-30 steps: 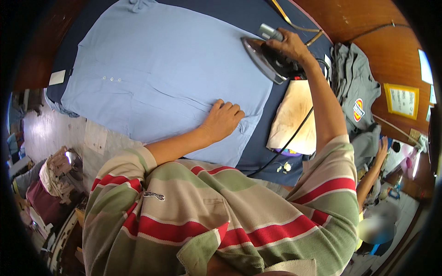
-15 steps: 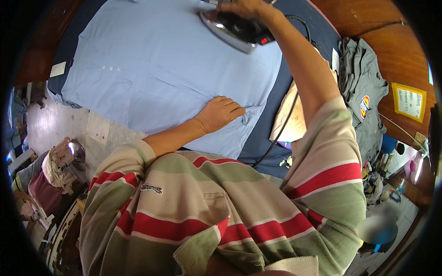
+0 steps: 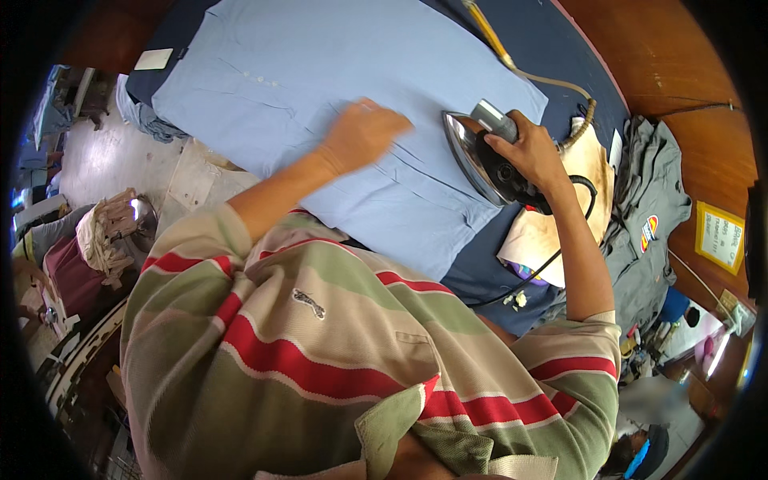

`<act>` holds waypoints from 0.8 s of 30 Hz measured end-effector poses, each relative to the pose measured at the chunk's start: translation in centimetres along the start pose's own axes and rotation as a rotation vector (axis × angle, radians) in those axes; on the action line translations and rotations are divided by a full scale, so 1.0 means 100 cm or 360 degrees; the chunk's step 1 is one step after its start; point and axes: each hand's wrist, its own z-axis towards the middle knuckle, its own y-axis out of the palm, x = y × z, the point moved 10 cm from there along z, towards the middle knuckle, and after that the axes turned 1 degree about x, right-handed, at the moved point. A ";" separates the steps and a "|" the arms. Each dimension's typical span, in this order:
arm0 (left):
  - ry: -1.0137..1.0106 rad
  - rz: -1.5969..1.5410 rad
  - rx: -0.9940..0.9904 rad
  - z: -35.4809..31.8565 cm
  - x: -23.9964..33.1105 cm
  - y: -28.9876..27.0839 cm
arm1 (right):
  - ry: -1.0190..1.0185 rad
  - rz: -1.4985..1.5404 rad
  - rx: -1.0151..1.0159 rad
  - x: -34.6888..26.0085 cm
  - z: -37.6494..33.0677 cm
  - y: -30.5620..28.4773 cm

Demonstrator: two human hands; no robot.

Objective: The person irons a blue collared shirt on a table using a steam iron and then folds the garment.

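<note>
Right hand (image 3: 532, 152) wrapped around the iron (image 3: 488, 160) at centre right, soleplate tilted up — left hand (image 3: 360, 134), palm open, flattens the blue shirt (image 3: 336, 88) on the desk (image 3: 560, 40).

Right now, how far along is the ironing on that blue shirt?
Mid-job. Done: light blue shirt lies spread flat on the dark blue board. In hand: right hand grips the iron, tilted soleplate showing; left hand rests on the fabric. Left: creases show near the iron; a grey shirt lies aside.
</note>
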 end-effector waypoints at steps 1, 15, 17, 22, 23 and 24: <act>-0.0216 0.0041 -0.0041 -0.014 -0.041 -0.014 | 0.0009 -0.0023 0.0000 -0.002 0.000 -0.001; -0.0875 0.0485 -0.0023 -0.074 -0.127 -0.073 | -0.0490 -0.0118 -0.0008 -0.156 0.092 0.035; -0.0915 0.0482 0.0154 -0.094 -0.115 -0.081 | -0.0604 -0.0159 -0.0057 -0.176 0.100 0.042; -0.0864 0.0419 0.0364 -0.106 -0.101 -0.090 | -0.0973 -0.0297 -0.0071 -0.236 0.098 0.061; -0.0877 0.0423 0.0350 -0.107 -0.101 -0.088 | -0.1043 -0.0309 -0.0051 -0.249 0.105 0.064; -0.0874 0.0425 0.0334 -0.105 -0.104 -0.087 | -0.1104 -0.0317 -0.0017 -0.260 0.116 0.066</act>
